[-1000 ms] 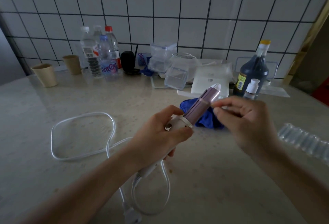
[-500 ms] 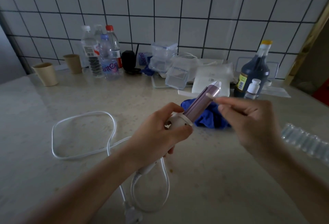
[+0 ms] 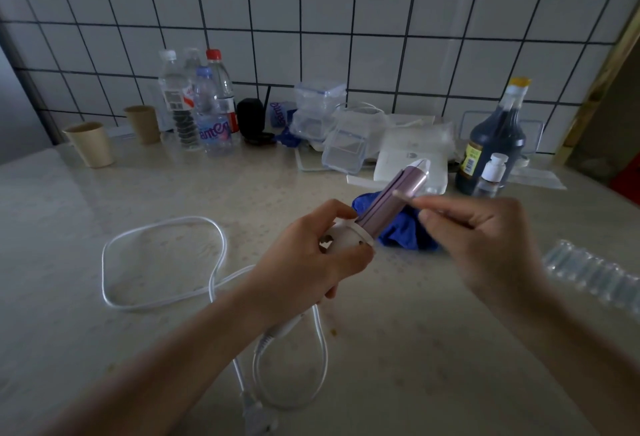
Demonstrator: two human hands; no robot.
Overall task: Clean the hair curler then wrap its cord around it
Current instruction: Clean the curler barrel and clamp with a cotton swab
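The step in hand looks like the cleaning of the barrel. The left hand (image 3: 304, 262) is wrapped round the white handle of the mauve-and-white plastic hair curler (image 3: 391, 203), which it holds in the air just above the near edge of the crumpled blue cloth (image 3: 401, 231), tip pointing up and away. The right hand (image 3: 485, 238), just right of the cloth, pinches a thin pale-tipped stick (image 3: 398, 194) between thumb and fingers. The stick is blurred but seems to be a cotton swab, and its tip touches the upper part of the barrel.

To do this well, the left hand's grip should stay firm on the handle so that the barrel cannot roll. The swab should run along the groove between the mauve plates in light strokes, handle end to tip, with the barrel turned a little after each pass. Too much pressure would likely bend the stick. The wiping is best done over the cloth so that loosened dirt drops there.

The barrel is a smooth, faintly glossy mauve cylinder with a lengthwise seam and a clear pointed cap. A white collar joins it to the handle. The white flexible cord (image 3: 221, 248) lies unwound in loose loops on the pale speckled stone tabletop (image 3: 415, 349), well left of the cloth and nearer the person, and it ends in a white plug (image 3: 256, 415)
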